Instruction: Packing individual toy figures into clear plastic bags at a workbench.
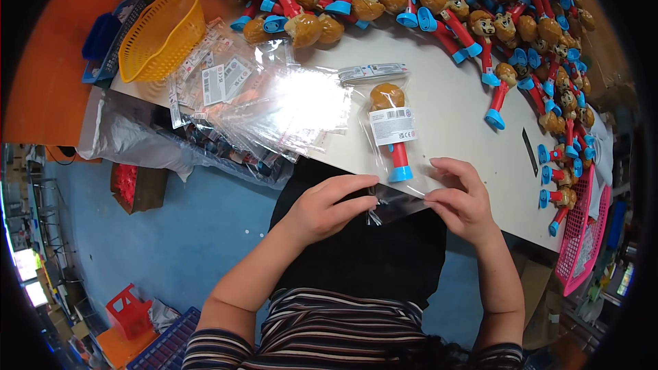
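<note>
Both hands pinching the near, open end of a clear bag (391,164) at the table's near edge: left hand (327,205), right hand (460,200). Inside, a red-and-blue toy (392,133), long axis near-to-far, just beyond the fingers, between both hands, roughly equally close.

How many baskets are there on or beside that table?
3: a yellow basket at the table's far left, a blue basket behind it, and a pink basket off the table's right end. Others may be hidden beyond the edges.
</note>
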Demonstrator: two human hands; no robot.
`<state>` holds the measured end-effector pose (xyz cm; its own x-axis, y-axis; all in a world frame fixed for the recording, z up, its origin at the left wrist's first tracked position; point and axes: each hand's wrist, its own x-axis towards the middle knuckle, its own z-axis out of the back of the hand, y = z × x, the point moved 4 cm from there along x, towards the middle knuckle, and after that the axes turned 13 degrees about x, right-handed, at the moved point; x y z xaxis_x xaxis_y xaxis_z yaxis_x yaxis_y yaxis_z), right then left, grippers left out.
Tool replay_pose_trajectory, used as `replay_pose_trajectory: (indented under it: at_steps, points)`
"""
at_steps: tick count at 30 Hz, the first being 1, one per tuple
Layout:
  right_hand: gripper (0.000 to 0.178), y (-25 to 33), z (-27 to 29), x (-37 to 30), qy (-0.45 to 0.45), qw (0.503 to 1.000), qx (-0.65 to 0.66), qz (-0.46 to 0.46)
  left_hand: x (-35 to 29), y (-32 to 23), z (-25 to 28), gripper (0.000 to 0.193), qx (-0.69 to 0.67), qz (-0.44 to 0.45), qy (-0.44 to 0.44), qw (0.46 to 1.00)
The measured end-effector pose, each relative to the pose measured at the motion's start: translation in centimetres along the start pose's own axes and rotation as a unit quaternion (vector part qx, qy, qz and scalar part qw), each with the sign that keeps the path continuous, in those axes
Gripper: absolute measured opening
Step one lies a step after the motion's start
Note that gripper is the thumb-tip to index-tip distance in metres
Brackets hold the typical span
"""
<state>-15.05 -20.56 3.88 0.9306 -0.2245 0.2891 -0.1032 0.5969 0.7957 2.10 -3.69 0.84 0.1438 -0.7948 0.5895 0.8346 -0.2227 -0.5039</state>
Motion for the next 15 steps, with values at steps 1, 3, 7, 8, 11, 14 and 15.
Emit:
replay_pose_trajectory:
  at_steps: [1,3,7,8,11,14,15]
  points:
    - [0.02,0.0,0.1,0.0,-0.002,1.0,0.003,0.003,0.1,0.0,0.2,0.03,0.0,0.0,0.0,1.0]
    - [0.02,0.1,0.1,0.0,0.0,1.0,0.002,0.004,0.4,-0.1,0.6,0.029,0.023,-0.016,0.007,1.0]
    - [0.021,0.1,0.0,0.0,0.005,1.0,-0.003,0.014,0.9,0.1,1.1,0.029,0.039,-0.034,0.031,0.998]
    - [0.021,0.1,0.0,0.0,0.005,1.0,-0.004,0.015,0.8,0.2,1.1,0.029,0.039,-0.037,0.037,0.998]
    - [0.02,0.2,-0.1,0.1,-0.013,0.999,-0.009,0.029,0.8,0.2,1.2,0.031,0.047,-0.036,0.039,0.997]
    - [0.02,0.4,-0.1,0.2,-0.028,0.999,-0.004,0.034,0.4,-0.3,0.9,0.035,0.048,-0.011,0.016,0.999]
    - [0.019,0.4,-0.2,0.2,-0.033,0.999,0.001,0.027,0.1,-0.5,0.8,0.037,0.042,0.011,-0.004,0.999]
